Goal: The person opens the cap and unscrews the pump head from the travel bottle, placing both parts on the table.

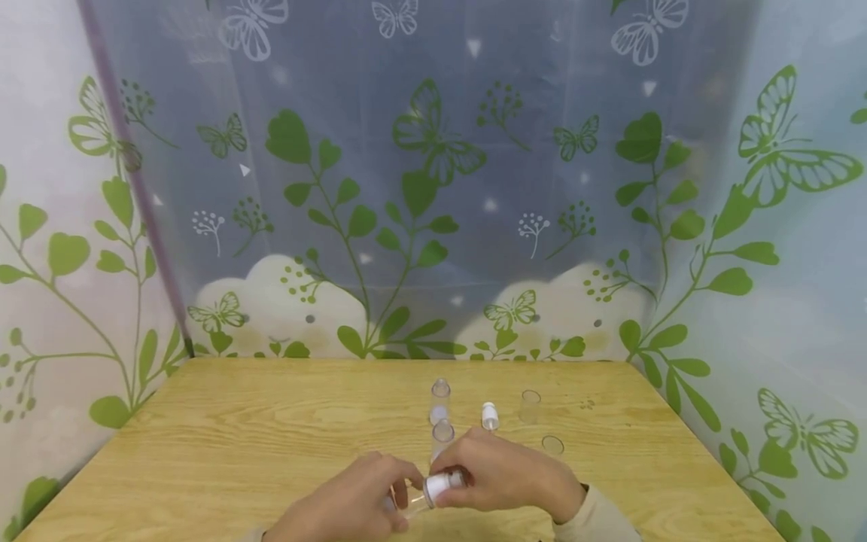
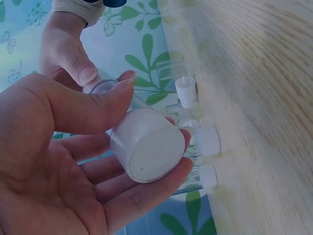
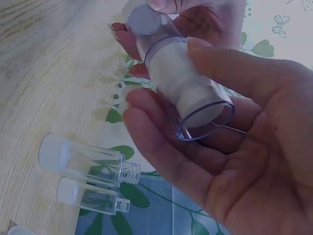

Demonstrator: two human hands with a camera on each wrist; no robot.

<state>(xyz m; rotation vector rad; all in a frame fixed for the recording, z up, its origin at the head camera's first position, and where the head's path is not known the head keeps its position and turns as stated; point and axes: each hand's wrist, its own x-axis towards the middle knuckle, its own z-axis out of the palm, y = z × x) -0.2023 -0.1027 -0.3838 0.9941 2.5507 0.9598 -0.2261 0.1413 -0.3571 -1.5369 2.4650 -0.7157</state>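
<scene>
A clear bottle with a white base (image 2: 151, 147) and a white pump top (image 3: 171, 66) is held tilted between my two hands, low over the table. My left hand (image 1: 359, 497) grips the lower part, its thumb on the side and fingers beneath in the left wrist view. Around the pump end curl the fingers of my right hand (image 1: 504, 474), thumb lying along the white collar. A clear sleeve with an open rim (image 3: 205, 122) surrounds the pump there. Just beyond my hands stands another clear bottle (image 1: 443, 432), partly hidden by the right hand in the head view.
Behind that bottle stands a second clear bottle (image 1: 440, 403) with a white bottom. A loose white pump (image 1: 489, 415) and two clear caps (image 1: 530, 406) stand to the right on the wooden table (image 1: 271, 421). Patterned curtains (image 1: 433, 226) enclose the back and sides.
</scene>
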